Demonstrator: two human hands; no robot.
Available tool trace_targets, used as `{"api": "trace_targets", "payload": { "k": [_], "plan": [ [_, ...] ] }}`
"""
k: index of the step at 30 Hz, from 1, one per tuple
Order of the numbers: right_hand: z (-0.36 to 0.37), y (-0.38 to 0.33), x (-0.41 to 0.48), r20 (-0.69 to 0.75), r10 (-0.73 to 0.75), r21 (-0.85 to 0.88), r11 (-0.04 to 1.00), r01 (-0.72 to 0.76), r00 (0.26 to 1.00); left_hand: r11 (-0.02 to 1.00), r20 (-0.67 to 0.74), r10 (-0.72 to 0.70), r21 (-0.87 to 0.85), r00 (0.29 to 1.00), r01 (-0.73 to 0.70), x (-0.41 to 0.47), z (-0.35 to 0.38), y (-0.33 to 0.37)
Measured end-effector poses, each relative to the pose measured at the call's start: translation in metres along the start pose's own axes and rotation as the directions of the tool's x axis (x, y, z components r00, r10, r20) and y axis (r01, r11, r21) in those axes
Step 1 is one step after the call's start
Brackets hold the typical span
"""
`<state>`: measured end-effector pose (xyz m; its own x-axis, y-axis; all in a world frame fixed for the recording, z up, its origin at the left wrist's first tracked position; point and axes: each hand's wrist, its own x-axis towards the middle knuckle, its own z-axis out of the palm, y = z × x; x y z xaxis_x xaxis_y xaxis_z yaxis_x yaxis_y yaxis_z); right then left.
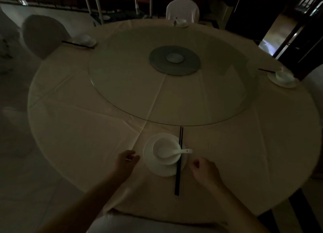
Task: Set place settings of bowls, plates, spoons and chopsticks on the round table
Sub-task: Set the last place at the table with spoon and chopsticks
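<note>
We are holding our left hand (128, 160) and right hand (204, 168) loose and empty either side of the plate (162, 170), where bowl (158, 144), spoon (186, 151) and chopsticks (178, 178) are sitting ready for a diner

text: we read none | labels, brands, numbers, signs: we find none legible | plate (157, 170), bowl (158, 145), spoon (185, 151), tablecloth (83, 128): we see no print
</note>
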<state>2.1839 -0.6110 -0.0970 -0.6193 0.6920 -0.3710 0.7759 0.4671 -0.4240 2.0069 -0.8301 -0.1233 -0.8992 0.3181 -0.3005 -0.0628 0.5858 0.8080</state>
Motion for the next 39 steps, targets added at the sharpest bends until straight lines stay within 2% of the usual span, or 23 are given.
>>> {"api": "trace_targets", "payload": {
  "k": [4, 8, 12, 19, 22, 28, 32, 39],
  "plan": [
    [-0.032, -0.025, -0.037, -0.159, -0.190, -0.284, 0.949, 0.140, 0.969, 0.958, 0.024, 0.220, 0.182, 0.975, -0.221, -0.026, -0.047, 0.025],
    [-0.062, -0.088, -0.071, -0.196, -0.388, -0.254, 0.907, 0.336, 0.901, 0.875, 0.035, 0.403, 0.278, 0.915, -0.396, -0.056, -0.113, 0.053],
    [-0.075, -0.173, -0.108, -0.189, -0.551, -0.216, 0.831, 0.513, 0.812, 0.814, -0.060, 0.520, 0.337, 0.852, -0.473, -0.078, -0.186, 0.077],
    [-0.061, -0.320, -0.167, -0.202, -0.728, -0.323, 0.681, 0.657, 0.655, 0.692, -0.116, 0.613, 0.556, 0.782, -0.460, -0.094, -0.336, 0.070],
    [-0.034, -0.389, -0.192, -0.186, -0.762, -0.364, 0.640, 0.676, 0.621, 0.688, -0.169, 0.616, 0.592, 0.770, -0.420, -0.094, -0.415, 0.045],
    [0.032, -0.515, -0.228, -0.173, -0.802, -0.425, 0.585, 0.691, 0.572, 0.642, -0.167, 0.590, 0.691, 0.790, -0.333, -0.085, -0.550, -0.011],
    [0.067, -0.582, -0.237, -0.162, -0.798, -0.401, 0.591, 0.700, 0.581, 0.637, -0.171, 0.578, 0.705, 0.798, -0.311, -0.065, -0.613, -0.040],
    [0.102, -0.680, -0.192, -0.199, -0.742, -0.387, 0.660, 0.644, 0.641, 0.543, -0.145, 0.625, 0.787, 0.767, -0.294, 0.021, -0.686, -0.055]
  ]
}}
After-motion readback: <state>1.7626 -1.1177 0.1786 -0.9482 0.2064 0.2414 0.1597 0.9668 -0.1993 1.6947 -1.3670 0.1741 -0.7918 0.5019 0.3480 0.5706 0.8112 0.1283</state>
